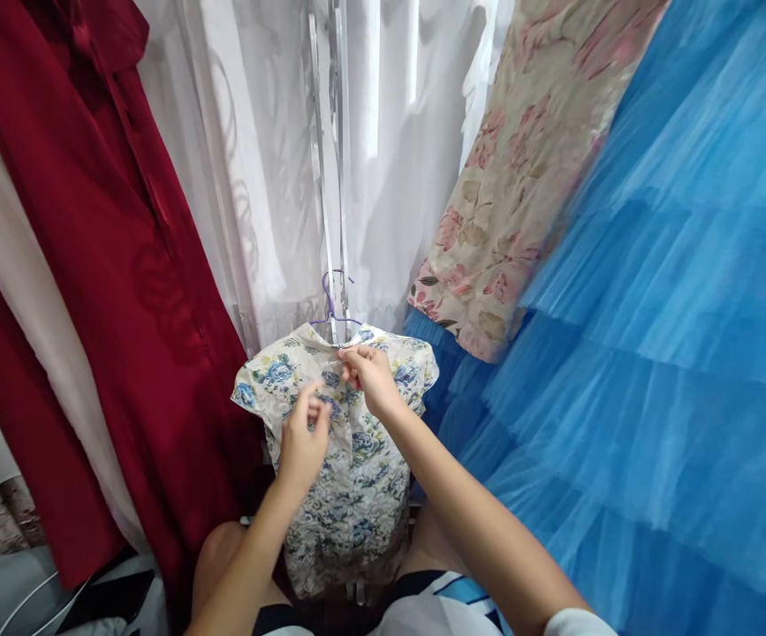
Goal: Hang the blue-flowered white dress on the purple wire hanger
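Note:
A short-sleeved white dress with blue flowers (pixel 362 446) hangs in front of me from a thin purple hanger (pixel 330 305). My right hand (pixel 367 375) is at the middle of its neckline, thumb and fingertips pinched on the fabric edge. Lower and to the left, my left hand (pixel 305 437) hovers before the chest of the dress, fingers loosely bent and apart, with nothing visible in them. The hanger's hook is at a pale upright pole (pixel 322 185); part of the collar is hidden behind my right fingers.
Dark red garments (pixel 110 265) hang at the left. At the right hang a beige dress with pink flowers (pixel 489 212) and a tiered blue tulle dress (pixel 661 353). White curtains (pixel 396 115) form the backdrop. A dark flat device (pixel 108 601) lies at the lower left near a white cable.

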{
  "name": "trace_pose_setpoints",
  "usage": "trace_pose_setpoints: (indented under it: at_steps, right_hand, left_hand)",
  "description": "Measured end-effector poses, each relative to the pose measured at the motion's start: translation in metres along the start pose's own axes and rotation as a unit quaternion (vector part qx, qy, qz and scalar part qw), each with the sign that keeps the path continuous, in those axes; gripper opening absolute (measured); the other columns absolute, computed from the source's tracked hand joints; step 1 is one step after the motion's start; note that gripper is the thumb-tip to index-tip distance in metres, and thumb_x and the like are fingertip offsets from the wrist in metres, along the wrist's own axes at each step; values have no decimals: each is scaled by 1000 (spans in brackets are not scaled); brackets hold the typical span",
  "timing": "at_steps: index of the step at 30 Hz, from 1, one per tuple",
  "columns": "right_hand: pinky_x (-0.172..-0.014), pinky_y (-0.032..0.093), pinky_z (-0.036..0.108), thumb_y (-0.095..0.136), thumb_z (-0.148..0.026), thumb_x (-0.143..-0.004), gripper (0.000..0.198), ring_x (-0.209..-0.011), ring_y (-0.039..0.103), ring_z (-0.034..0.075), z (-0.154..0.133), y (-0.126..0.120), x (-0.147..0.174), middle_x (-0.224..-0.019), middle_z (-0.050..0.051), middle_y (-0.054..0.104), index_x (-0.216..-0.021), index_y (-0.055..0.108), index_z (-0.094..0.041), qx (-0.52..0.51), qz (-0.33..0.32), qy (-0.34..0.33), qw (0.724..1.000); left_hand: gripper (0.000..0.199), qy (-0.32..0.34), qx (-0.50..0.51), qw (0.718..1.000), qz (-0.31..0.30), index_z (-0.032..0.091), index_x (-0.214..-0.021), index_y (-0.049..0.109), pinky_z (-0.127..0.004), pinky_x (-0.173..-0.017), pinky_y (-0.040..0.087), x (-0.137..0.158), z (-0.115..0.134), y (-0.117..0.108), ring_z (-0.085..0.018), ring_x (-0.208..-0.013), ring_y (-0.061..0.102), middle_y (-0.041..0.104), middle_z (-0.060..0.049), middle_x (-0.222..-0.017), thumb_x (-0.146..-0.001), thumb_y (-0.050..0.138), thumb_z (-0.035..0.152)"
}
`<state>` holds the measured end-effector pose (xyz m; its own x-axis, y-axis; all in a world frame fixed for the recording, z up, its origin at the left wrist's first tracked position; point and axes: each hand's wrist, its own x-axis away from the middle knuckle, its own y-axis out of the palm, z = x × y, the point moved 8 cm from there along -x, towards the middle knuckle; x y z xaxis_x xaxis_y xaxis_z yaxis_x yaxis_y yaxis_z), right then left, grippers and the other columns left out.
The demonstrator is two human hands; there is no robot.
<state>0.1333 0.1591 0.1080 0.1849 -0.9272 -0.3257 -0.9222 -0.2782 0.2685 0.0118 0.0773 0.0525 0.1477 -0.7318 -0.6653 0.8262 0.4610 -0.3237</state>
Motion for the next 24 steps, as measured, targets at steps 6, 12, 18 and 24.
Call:
trace_pose_setpoints:
  at_steps: [6,12,18,24]
  right_hand:
    - [-40,22,23,63,-30,-71,21,-36,34,8,-10,6,-1,-40,-6,45,-57,52,-19,61,-30,-49,997]
    - [-42,20,24,60,-30,-67,20,-39,31,8,41,-6,-9,-40,-7,39,-53,50,-19,138,10,-12,990]
    - [-42,19,22,58,-27,-65,19,-39,29,7,67,-3,21,-40,-8,37,-51,47,-20,150,-33,24,988]
    - [-44,24,23,53,-23,-72,24,-40,32,9,94,-18,44,-40,-6,39,-50,45,-21,209,-88,32,973]
  left_hand:
    - [16,180,-95,978,-39,19,-96,62,-29,-78,43,-85,63,-12,-18,-84,58,63,-5,-89,-95,47,25]
    - [15,140,-66,983,100,19,-89,60,-27,-74,43,-97,52,-52,-16,-78,59,63,-2,-82,-93,51,29]
    - [16,-148,123,928,321,17,-81,55,-26,-70,46,-100,-83,-136,-14,-71,57,57,0,-72,-87,50,31]
    - [29,-287,188,916,209,16,-64,49,-28,-57,46,-22,-133,-74,-15,-55,56,53,0,-55,-78,57,40]
